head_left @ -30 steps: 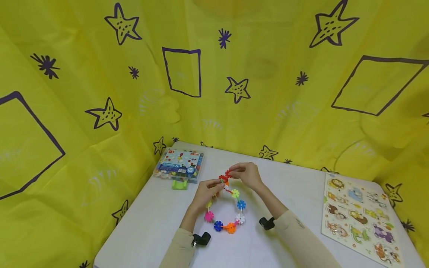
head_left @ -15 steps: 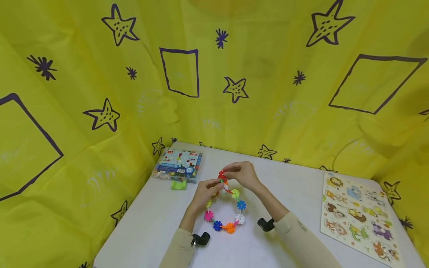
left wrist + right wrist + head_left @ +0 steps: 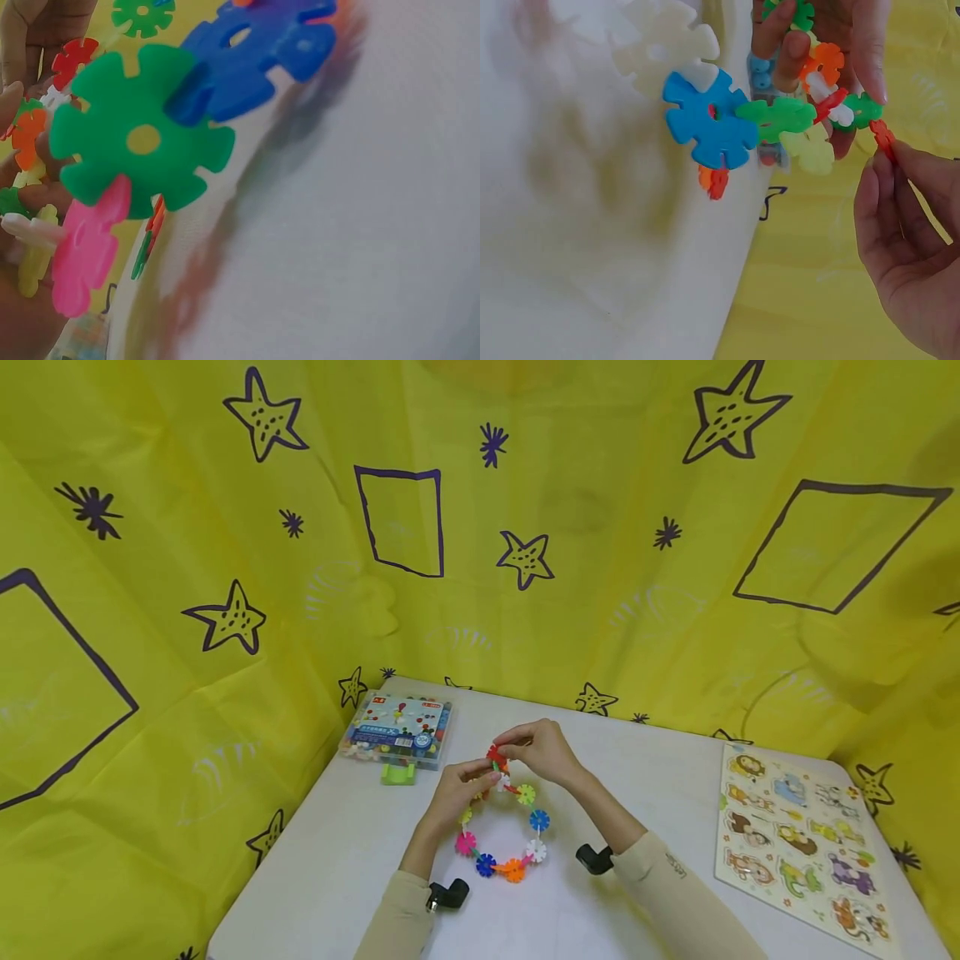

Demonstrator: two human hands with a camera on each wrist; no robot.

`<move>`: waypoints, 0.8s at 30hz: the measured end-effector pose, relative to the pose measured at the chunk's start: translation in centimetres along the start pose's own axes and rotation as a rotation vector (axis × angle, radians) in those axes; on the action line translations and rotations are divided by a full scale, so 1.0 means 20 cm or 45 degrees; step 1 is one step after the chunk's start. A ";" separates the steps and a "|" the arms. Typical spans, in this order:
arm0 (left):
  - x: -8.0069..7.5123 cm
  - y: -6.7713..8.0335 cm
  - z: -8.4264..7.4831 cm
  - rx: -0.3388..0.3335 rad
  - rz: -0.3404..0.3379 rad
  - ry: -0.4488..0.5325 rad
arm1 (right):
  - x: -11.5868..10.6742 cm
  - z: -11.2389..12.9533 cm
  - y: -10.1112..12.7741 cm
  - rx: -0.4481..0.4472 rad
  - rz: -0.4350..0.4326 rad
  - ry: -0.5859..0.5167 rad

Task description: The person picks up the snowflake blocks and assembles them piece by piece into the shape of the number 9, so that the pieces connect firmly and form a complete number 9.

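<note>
Fingers of our left hand (image 3: 457, 789) pinch the ring (image 3: 501, 827) steady, while our right hand (image 3: 542, 752) nips a red piece (image 3: 495, 754) just beyond them, lined up for joining.

White table (image 3: 330, 877) under me, corner rounded at far right. Yellow cloth backdrop (image 3: 600, 610) wraps it on three sides, creased, printed with purple stars, squares and bursts. Even, soft light, faint shadows. Clear plastic box (image 3: 397, 731) at my far left; animal puzzle board (image 3: 802, 843) lies flat at my right.
</note>
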State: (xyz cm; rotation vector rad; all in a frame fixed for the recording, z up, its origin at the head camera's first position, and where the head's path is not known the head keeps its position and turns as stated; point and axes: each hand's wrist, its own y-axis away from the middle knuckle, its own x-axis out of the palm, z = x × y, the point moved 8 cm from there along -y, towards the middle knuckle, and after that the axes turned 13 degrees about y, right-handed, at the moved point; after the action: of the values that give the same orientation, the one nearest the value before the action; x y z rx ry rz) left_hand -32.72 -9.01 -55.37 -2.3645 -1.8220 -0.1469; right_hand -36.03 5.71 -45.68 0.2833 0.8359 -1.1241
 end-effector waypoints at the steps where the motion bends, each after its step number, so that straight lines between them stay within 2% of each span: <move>1: 0.00 0.00 0.00 0.002 0.004 -0.006 | 0.00 0.01 0.00 -0.025 0.010 0.025; 4: 0.01 0.00 -0.01 0.018 0.016 -0.026 | 0.01 0.04 -0.01 -0.102 0.041 0.092; 8: 0.01 0.01 -0.02 0.050 0.018 -0.045 | 0.03 0.06 -0.01 -0.147 0.075 0.108; 12: 0.00 0.00 -0.02 0.062 0.008 -0.049 | 0.04 0.06 -0.01 -0.137 0.091 0.111; 18: -0.02 0.01 -0.01 0.036 -0.002 -0.072 | 0.06 0.06 -0.02 -0.133 0.103 0.104; 21: -0.03 0.02 -0.03 0.017 -0.008 -0.086 | 0.08 0.04 -0.03 -0.117 0.110 0.055; 24: -0.04 0.01 -0.05 0.016 0.008 -0.087 | 0.09 -0.01 -0.04 -0.045 0.075 -0.030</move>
State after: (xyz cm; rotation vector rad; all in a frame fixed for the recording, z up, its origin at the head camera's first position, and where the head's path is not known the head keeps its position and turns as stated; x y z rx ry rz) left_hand -32.60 -9.97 -54.52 -2.3947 -1.8390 -0.0542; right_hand -36.60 4.35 -46.94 0.2633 0.8212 -1.0549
